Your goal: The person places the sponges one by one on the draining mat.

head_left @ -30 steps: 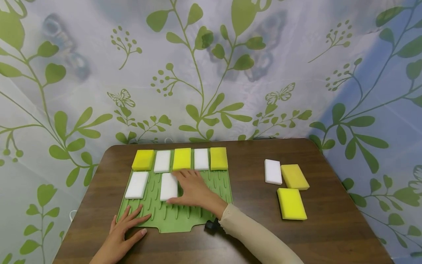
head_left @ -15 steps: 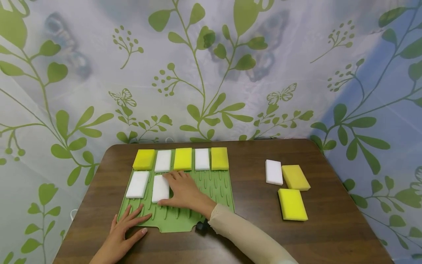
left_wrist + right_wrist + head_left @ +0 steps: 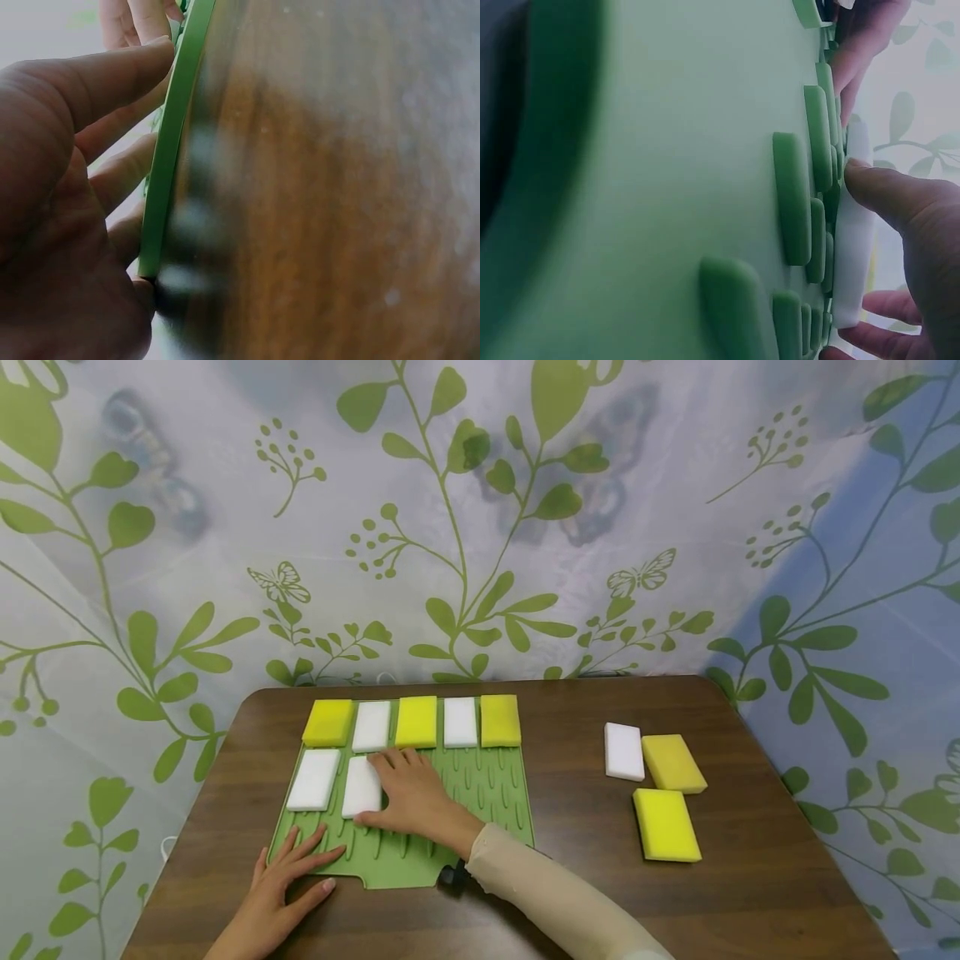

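A green ridged drying mat (image 3: 457, 793) lies on the table. Along its far edge runs a row of yellow and white sponges, among them a yellow sponge (image 3: 416, 722). Below that row, at the left, sits one white sponge (image 3: 312, 780). My right hand (image 3: 420, 797) grips a second white sponge (image 3: 362, 787) beside it, thumb at the near edge and fingers at the far end. In the right wrist view this sponge (image 3: 853, 247) lies flat along the ridges. My left hand (image 3: 281, 885) rests on the mat's near left corner with fingers spread.
To the right on the brown table (image 3: 555, 760) lie a white sponge (image 3: 624, 751), a yellow sponge (image 3: 673, 763) and another yellow sponge (image 3: 667, 825). A leaf-patterned cloth (image 3: 480, 527) hangs behind the table. A black wrist device (image 3: 452, 877) sits under my right wrist.
My right hand has slid the white sponge left across the mat, closer to the white sponge at the left. The left hand has stayed in place.
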Available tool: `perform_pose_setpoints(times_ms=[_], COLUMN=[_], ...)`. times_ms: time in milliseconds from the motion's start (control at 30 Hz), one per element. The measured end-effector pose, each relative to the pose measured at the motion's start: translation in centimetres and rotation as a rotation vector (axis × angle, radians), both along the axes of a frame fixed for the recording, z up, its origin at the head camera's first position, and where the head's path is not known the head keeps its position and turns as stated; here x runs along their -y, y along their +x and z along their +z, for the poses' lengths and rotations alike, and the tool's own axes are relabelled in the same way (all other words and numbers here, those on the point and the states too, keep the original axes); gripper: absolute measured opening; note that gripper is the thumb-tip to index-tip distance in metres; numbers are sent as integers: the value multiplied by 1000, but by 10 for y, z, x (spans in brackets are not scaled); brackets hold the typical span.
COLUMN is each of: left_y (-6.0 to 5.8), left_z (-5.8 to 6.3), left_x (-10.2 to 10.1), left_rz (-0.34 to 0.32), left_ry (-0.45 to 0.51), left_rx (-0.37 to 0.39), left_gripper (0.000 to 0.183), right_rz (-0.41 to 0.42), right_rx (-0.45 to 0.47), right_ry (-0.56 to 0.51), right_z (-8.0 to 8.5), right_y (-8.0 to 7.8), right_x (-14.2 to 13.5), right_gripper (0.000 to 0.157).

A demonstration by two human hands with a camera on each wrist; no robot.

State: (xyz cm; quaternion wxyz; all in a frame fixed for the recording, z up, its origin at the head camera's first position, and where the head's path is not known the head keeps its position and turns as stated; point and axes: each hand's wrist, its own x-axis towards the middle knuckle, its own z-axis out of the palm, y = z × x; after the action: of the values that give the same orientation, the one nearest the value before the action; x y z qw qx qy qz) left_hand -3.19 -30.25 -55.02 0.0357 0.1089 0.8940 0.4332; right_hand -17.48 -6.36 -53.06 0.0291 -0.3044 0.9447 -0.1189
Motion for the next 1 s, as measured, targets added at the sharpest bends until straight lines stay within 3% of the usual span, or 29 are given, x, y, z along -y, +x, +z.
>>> perform_pose_setpoints(times_ms=[667,1000], left_y=[0,1], left_z=[2,0], left_x=[-1,0], left_rz=[-2,-4], left_ry=[16,21], left_rx=[17,20], left_gripper=[43,43], right_rz=[7,9], right_rx=[-9,48], right_ry=[-20,-49], right_z=[0,6], right_y=[1,10], right_x=[-4,-18], right_gripper=[101,101])
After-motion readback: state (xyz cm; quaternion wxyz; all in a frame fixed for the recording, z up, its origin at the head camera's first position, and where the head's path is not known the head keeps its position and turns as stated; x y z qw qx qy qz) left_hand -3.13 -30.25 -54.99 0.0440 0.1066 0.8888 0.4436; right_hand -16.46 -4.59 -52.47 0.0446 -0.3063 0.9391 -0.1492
